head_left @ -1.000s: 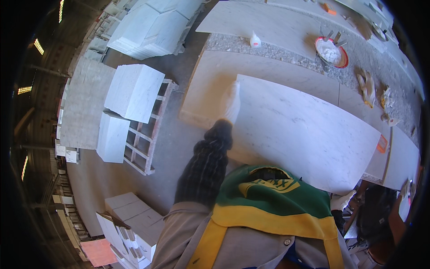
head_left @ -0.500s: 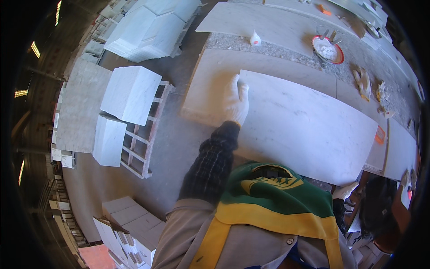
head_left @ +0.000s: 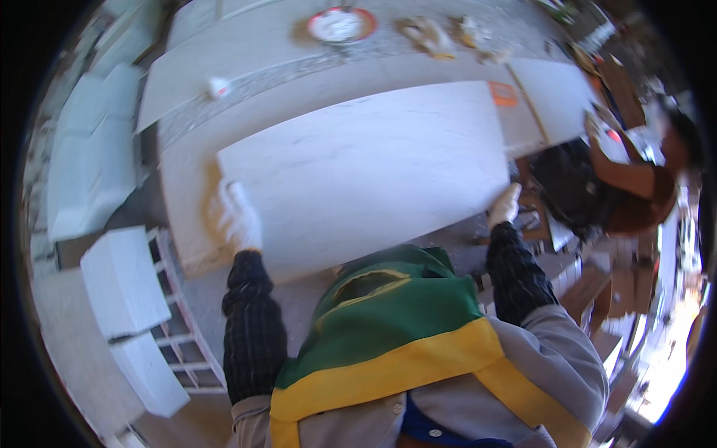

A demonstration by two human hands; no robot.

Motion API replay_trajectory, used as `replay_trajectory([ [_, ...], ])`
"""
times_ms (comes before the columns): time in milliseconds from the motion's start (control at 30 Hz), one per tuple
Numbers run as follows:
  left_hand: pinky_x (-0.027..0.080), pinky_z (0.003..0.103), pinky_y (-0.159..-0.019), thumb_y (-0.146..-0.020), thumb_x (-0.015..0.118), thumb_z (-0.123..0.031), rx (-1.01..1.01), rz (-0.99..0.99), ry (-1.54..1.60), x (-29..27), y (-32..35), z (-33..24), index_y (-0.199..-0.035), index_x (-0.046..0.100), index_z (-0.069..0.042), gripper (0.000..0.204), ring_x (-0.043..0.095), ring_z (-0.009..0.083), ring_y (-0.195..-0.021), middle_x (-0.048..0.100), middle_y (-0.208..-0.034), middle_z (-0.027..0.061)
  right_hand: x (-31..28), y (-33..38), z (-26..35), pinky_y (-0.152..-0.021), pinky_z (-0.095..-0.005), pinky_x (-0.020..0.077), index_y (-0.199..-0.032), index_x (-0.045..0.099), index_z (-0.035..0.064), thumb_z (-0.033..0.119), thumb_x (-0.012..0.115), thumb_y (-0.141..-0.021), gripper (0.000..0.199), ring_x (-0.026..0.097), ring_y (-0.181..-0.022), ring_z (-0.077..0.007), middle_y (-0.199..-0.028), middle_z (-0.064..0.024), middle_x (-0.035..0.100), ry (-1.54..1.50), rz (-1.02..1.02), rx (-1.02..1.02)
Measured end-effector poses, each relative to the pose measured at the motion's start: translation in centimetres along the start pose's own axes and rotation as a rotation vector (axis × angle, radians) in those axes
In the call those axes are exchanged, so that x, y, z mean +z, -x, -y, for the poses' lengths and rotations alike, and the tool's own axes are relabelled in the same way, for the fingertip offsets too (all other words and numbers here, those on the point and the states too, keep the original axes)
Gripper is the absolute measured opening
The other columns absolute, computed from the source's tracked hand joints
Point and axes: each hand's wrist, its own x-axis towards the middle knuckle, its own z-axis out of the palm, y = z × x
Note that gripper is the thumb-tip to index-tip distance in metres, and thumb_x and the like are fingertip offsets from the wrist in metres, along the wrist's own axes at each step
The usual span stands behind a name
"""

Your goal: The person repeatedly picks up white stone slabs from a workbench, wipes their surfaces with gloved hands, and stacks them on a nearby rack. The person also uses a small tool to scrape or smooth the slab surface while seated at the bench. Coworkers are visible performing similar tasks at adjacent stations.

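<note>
A long white marble slab (head_left: 366,172) with faint grey veins lies over a larger pale slab (head_left: 187,187) on the worktable. My left hand (head_left: 237,218), in a white knit glove and slightly blurred, grips the slab's left end. At the near right corner, my right hand (head_left: 505,205), gloved too, holds the slab's edge with its fingertips hidden. An orange rectangular object (head_left: 503,94) sits just past the slab's far right corner. Over my chest hangs a green and yellow apron (head_left: 396,328).
A red-rimmed bowl of white material (head_left: 340,25), a small white bottle (head_left: 218,87) and loose gloves (head_left: 429,37) lie farther back. Another person (head_left: 642,179) works at the right. White stone blocks (head_left: 125,280) stand on a pallet (head_left: 178,317) to the left.
The view has turned to the right, so the scene has shifted left. My right hand and the co-worker now show more fully. Both hands remain at the slab's ends.
</note>
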Motion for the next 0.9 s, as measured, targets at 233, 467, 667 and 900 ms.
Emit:
replay_trajectory([
  [233,0.044,0.051,-0.101,-0.109,0.047,-0.035,0.120,-0.070,0.082,0.0,-0.6,0.5,-0.123,0.066,0.002,0.044,0.059,0.0421,-0.115,0.068,-0.122,0.0226,-0.4,4.1,4.4,-0.096,-0.0349,0.0476,-0.131,0.065,-0.0071,0.069,0.044,-0.104,0.083,0.063,-0.102,-0.0236,-0.116,-0.0109,0.072,-0.402,-0.111,0.304],
  [467,0.045,0.052,-0.098,-0.109,0.047,-0.034,0.153,-0.105,0.097,-0.2,-0.2,0.3,-0.118,0.067,0.002,0.042,0.060,0.0420,-0.110,0.067,-0.115,0.0243,-0.1,4.2,4.8,-0.093,-0.0359,0.0479,-0.126,0.066,-0.0115,0.066,0.045,-0.104,0.083,0.062,-0.098,-0.0231,-0.113,-0.0114,0.071,-0.429,-0.104,0.289],
  [667,0.048,0.051,-0.096,-0.109,0.046,-0.033,0.152,-0.124,0.094,0.1,-0.3,0.5,-0.116,0.068,0.002,0.041,0.062,0.0422,-0.107,0.069,-0.113,0.0230,-0.4,3.6,3.7,-0.095,-0.0357,0.0474,-0.128,0.064,-0.0109,0.066,0.044,-0.105,0.083,0.062,-0.102,-0.0229,-0.118,-0.0113,0.071,-0.369,-0.080,0.241],
  [900,0.050,0.041,-0.099,-0.111,0.036,-0.045,-0.265,0.045,0.560,-1.4,0.2,-0.9,-0.128,0.066,0.003,0.059,0.068,0.0327,-0.111,0.071,-0.123,0.0193,-0.1,3.1,2.9,-0.105,-0.0356,0.0430,-0.142,0.053,-0.0111,0.062,0.041,-0.107,0.082,0.061,-0.115,-0.0267,-0.133,-0.0184,0.067,-0.291,-0.114,0.100],
])
